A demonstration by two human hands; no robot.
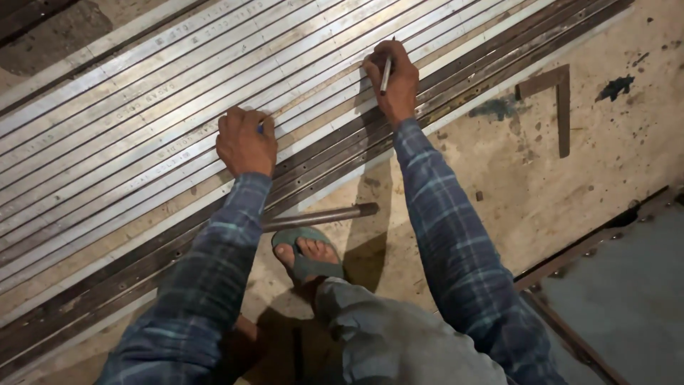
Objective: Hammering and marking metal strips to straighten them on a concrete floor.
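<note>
1. As I look down through the head camera, I count two hands at work, both in blue checked sleeves (442, 235), both resting on a bed of long metal strips (142, 121) laid side by side on the floor.
2. My right hand (393, 80) is closed around one pen (385, 74), held upright with its tip down on a pale strip near the near edge of the bed.
3. My left hand (246, 140) is curled into a loose fist, knuckles up, pressing on the strips; one small blue thing (261, 129) peeks out between the fingers, and I cannot tell what it is.
4. The strips are too many and too alike for me to count exactly; most are pale and silvery, and a few darker ones (335, 153) with small holes run along the near edge.
5. One round metal rod (320, 216) lies on the concrete floor (513, 178) just beside the dark strips, close to my left forearm.
6. One foot in a green sandal (306, 255) stands just below the rod.
7. One metal square (556, 100) lies flat on the floor, well apart to the right of my right hand.
</note>
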